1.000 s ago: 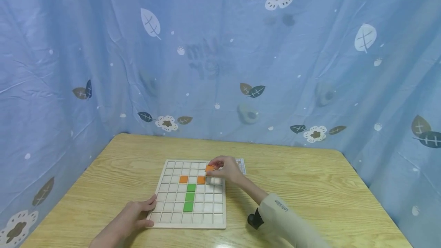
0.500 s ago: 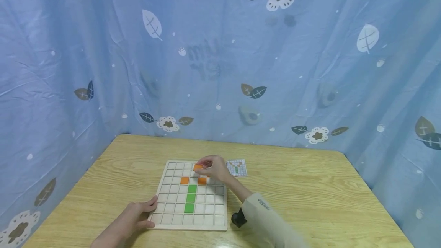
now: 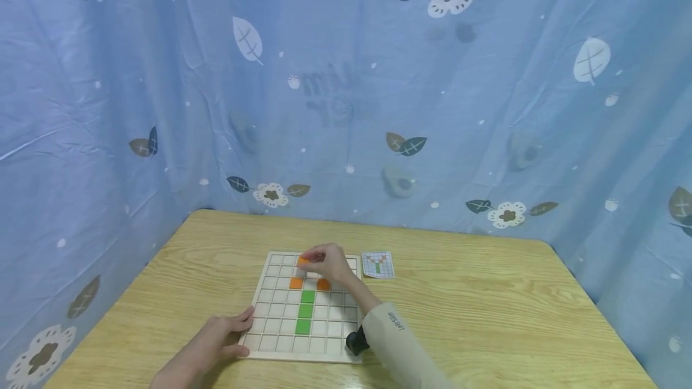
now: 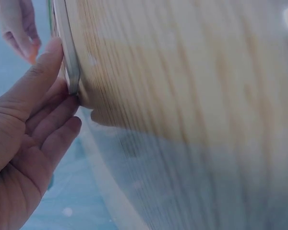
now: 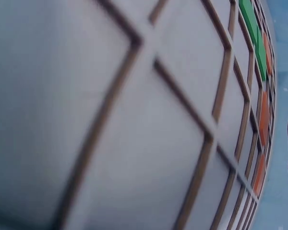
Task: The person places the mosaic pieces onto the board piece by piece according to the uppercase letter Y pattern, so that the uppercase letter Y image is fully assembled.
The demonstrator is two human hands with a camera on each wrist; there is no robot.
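Observation:
A pale grid board (image 3: 270, 356) lies on the table. Three green tiles (image 3: 305, 311) form a column in it, with an orange tile (image 3: 296, 283) above to the left and another orange tile (image 3: 323, 284) above to the right. The right wrist view shows one more orange tile (image 5: 260, 172) in the grid, which the hand hides from the head view. My right hand (image 3: 328, 264) pinches a loose orange tile (image 3: 304, 260) over the far rows. At the board's near left corner, my left hand (image 3: 224, 335) holds the edge, thumb and fingers against it.
A small card (image 3: 377, 264) printed with a coloured grid pattern lies just beyond the board's far right corner. A black rounded thing (image 3: 355, 341) sits at my right sleeve. Blue patterned curtain (image 3: 346, 107) surrounds the wooden table (image 3: 476, 305).
My right hand has moved left over the board's far rows, carrying the orange tile. The card it partly covered now shows fully. The left hand stays on the board.

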